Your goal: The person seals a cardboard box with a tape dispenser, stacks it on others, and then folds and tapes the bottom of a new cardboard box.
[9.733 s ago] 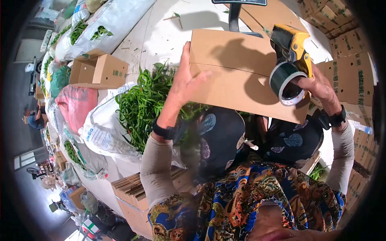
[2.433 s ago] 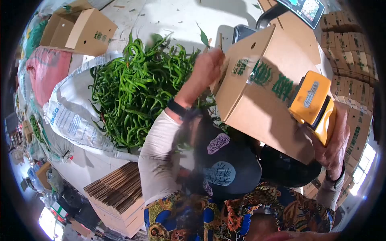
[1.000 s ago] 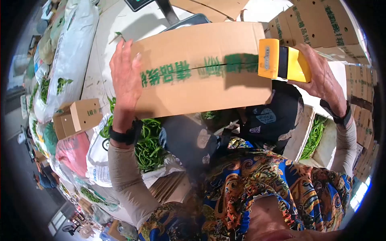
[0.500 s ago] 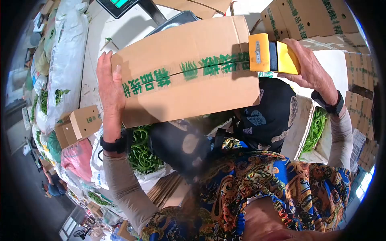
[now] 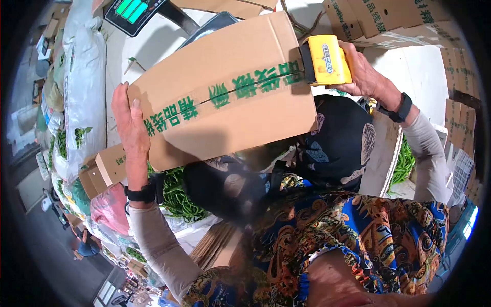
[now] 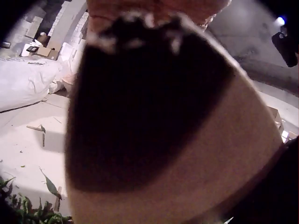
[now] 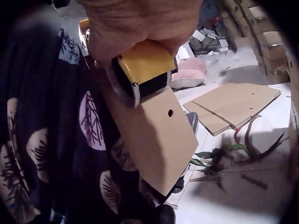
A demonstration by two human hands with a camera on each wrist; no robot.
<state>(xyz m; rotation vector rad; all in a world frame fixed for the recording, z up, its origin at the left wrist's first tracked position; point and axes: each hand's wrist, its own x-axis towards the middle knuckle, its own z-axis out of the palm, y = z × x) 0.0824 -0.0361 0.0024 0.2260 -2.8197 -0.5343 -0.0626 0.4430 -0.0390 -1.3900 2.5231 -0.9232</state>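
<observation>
A cardboard box [image 5: 225, 123] with green printing along its centre seam rests tilted above the person's lap in the head view. The left hand [image 5: 131, 123] lies against its left end with fingers extended, thumb over the face; in the left wrist view the box's shaded end [image 6: 140, 116] fills the middle. The right hand [image 5: 365, 74] grips a yellow tape dispenser [image 5: 330, 60] at the box's right end, by the seam. In the right wrist view the right hand [image 7: 140, 23] curls over the dispenser [image 7: 147, 60], beside the box end [image 7: 159, 135] with a round hole.
A scale display [image 5: 130, 15] and its tray [image 5: 217, 23] stand behind the box. Green peppers [image 5: 181, 197] lie below left, more [image 5: 404, 161] at right. Flattened cartons [image 5: 212, 243] are stacked in front. Printed cartons [image 5: 394, 18] stand back right; white sacks [image 5: 84, 87] line the left.
Both hands and the box have shifted left, and the box tilts more, its right end higher. The dispenser stays in the right hand and has turned slightly. Earlier, the box's face showed no green printing.
</observation>
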